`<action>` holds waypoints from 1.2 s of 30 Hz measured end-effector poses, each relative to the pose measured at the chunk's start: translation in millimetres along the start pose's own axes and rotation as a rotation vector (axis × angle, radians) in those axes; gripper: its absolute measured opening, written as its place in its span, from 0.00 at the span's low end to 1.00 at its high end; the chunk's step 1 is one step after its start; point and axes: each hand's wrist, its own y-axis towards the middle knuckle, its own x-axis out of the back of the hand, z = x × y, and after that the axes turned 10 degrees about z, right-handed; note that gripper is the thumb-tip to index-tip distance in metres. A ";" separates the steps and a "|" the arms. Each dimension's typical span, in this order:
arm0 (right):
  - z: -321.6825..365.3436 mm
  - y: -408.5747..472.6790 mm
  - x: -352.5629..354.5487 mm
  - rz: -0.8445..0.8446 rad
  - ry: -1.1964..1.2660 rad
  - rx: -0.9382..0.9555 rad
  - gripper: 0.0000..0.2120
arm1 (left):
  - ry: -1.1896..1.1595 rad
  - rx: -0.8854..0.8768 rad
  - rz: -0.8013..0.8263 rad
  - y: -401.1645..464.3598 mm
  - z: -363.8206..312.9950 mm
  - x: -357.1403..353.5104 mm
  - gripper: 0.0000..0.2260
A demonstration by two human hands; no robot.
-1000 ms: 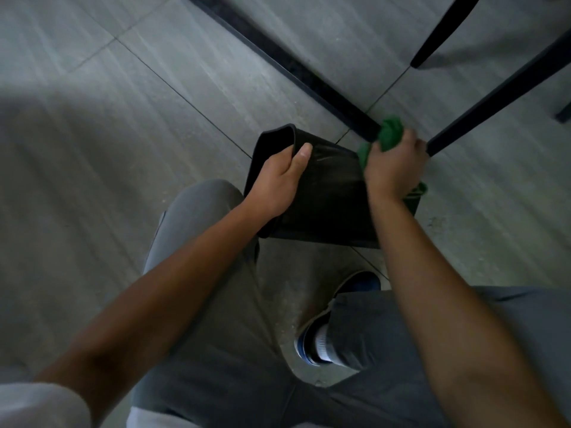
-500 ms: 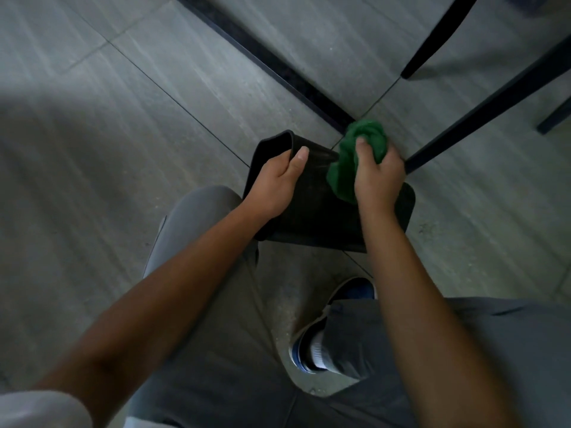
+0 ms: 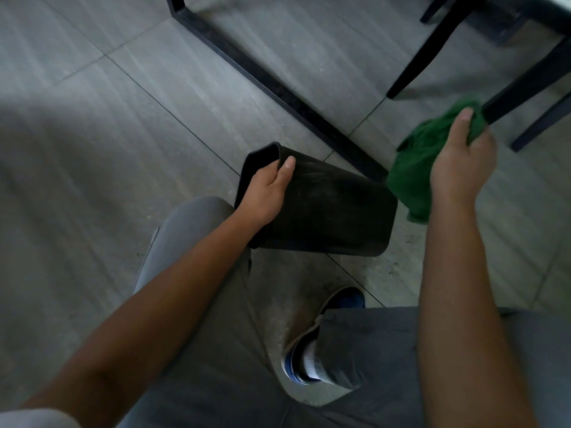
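Bin (image 3: 333, 211): left hand (image 3: 265, 193) grips rim | cloth (image 3: 414, 168): right hand (image 3: 460, 162) clutches it, apparently apart

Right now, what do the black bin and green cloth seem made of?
The black bin: probably rigid plastic, smooth with a dull sheen and scuffs; its rim holds its shape where the left hand grips it. The green cloth: soft matt fabric, bunched and hanging in folds from the right hand; the fibre cannot be told.
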 end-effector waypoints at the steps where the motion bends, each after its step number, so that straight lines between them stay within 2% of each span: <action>1: -3.6 -2.8 -3.6 0.025 -0.038 0.004 0.26 | 0.004 -0.002 0.001 -0.2 -0.7 -1.1 0.18; 4: -3.7 -12.8 -9.4 0.135 0.031 0.043 0.17 | 0.008 -0.006 0.009 0.2 -0.6 -4.5 0.18; 7: -2.5 -11.5 -8.1 0.195 0.485 -0.136 0.05 | 0.012 0.000 0.004 -0.9 0.4 -3.8 0.18; 9: -2.1 -11.4 -3.1 0.250 0.685 -0.229 0.06 | 0.017 0.001 -0.001 -2.6 -0.6 -4.0 0.18; 13: 12.7 -13.1 6.8 0.360 0.902 -0.219 0.11 | 0.006 0.003 -0.017 -3.7 -1.4 -2.1 0.20; 17: 14.6 -1.2 23.3 0.206 0.966 -0.377 0.10 | 0.000 0.013 0.005 -3.0 -0.4 -1.0 0.22; 19: 8.0 -2.4 18.5 0.210 0.917 -0.480 0.13 | -0.012 0.017 0.008 -2.9 -0.7 -1.6 0.22; 22: 0.9 -25.8 -18.1 0.362 0.693 -0.514 0.17 | -0.010 0.012 0.014 -1.9 -2.7 -7.5 0.18; 24: -7.1 -47.1 -42.5 0.513 0.334 -0.369 0.25 | -0.008 0.004 0.010 -1.7 -3.6 -12.3 0.16; 26: -19.1 -61.1 -54.5 0.563 0.049 -0.132 0.25 | -0.017 -0.004 -0.005 -1.5 -1.9 -13.6 0.16; 28: -38.2 -62.4 -62.3 0.514 -0.025 0.030 0.22 | -0.010 -0.016 -0.005 -1.8 0.0 -12.2 0.16; 30: -59.2 -61.9 -73.9 0.520 -0.099 0.104 0.23 | 0.011 -0.032 0.017 -2.0 0.9 -11.4 0.16; 32: -79.1 -52.8 -84.9 0.462 -0.162 0.064 0.25 | 0.013 -0.046 0.029 -3.3 -0.6 -12.1 0.16; 34: -96.1 -30.5 -83.0 0.341 -0.218 -0.086 0.27 | -0.002 -0.055 0.021 -5.1 -1.2 -12.1 0.15; 36: -109.9 -7.9 -71.4 0.304 -0.262 -0.274 0.27 | -0.004 -0.047 0.032 -7.5 -1.2 -10.6 0.14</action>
